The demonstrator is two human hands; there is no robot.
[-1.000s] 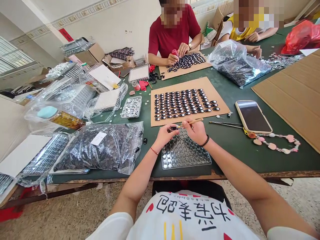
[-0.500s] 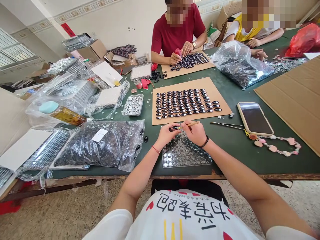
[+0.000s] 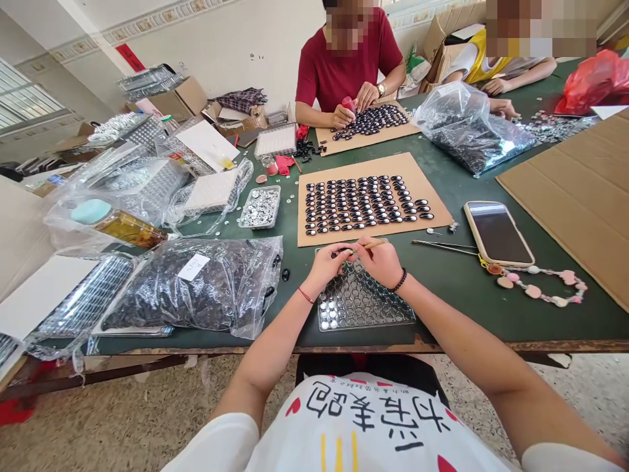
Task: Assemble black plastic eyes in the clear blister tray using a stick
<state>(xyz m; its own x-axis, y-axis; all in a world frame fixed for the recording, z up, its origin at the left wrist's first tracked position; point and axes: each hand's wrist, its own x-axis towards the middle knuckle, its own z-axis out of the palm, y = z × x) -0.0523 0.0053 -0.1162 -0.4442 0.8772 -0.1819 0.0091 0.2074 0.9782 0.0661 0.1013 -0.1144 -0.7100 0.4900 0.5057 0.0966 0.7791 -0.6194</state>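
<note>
My left hand [image 3: 328,263] pinches a small black oval piece, mostly hidden by the fingers. Close against it, my right hand [image 3: 382,263] is closed round a thin wooden stick [image 3: 377,243], whose tip points at the left fingertips. Under both hands lies a clear plastic tray [image 3: 366,308] with rows of round cells; several white discs [image 3: 328,314] fill its left corner. Just beyond the hands, rows of black oval pieces with pale shiny faces [image 3: 363,204] lie on a cardboard sheet [image 3: 435,190].
At left are a bag of black pieces [image 3: 187,288], a tub of small discs [image 3: 260,206] and a bottle [image 3: 118,223]. Right of the hands lie tweezers [image 3: 445,246], a phone [image 3: 497,231] and a bead strap [image 3: 535,292]. Across the table, a person in red [image 3: 351,72] works on similar pieces.
My left fingers have turned and closed further over the black piece, which shows less now. The right hand keeps the stick nearly in place. The far-right person's hand has lowered to the table.
</note>
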